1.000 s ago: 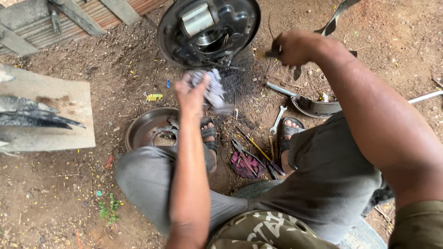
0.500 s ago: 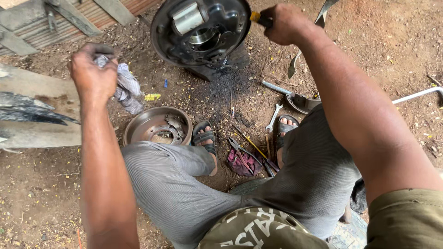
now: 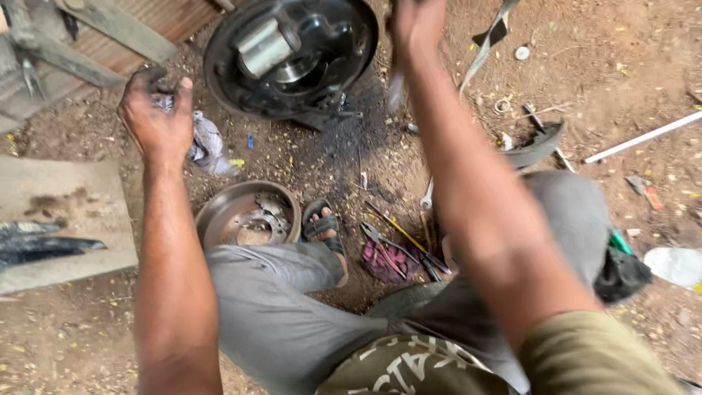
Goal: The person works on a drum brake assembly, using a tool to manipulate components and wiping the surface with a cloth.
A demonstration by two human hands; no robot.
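Observation:
My left hand point(image 3: 156, 117) is raised at the left, closed around a dirty grey rag point(image 3: 207, 143) that hangs down from the fist. My right hand point(image 3: 415, 25) is at the top of the view, next to a round black brake backing plate point(image 3: 292, 58) with a shiny hub in its middle. The right hand is blurred; its fingers look closed around a tool handle, with a blurred shaft point(image 3: 396, 91) hanging below it. I squat on bare dirt, one sandalled foot point(image 3: 325, 227) showing between my knees.
A rusty brake drum point(image 3: 245, 216) lies on the ground by my left knee. Pliers, screwdrivers and a spanner point(image 3: 398, 245) lie near a red rag. A concrete slab point(image 3: 66, 219) is at the left, a curved brake shoe point(image 3: 537, 146) and a white rod point(image 3: 643, 137) at the right.
My left hand carried the rag from the middle out to the left. My right hand rose from beside the backing plate to the top edge of the view.

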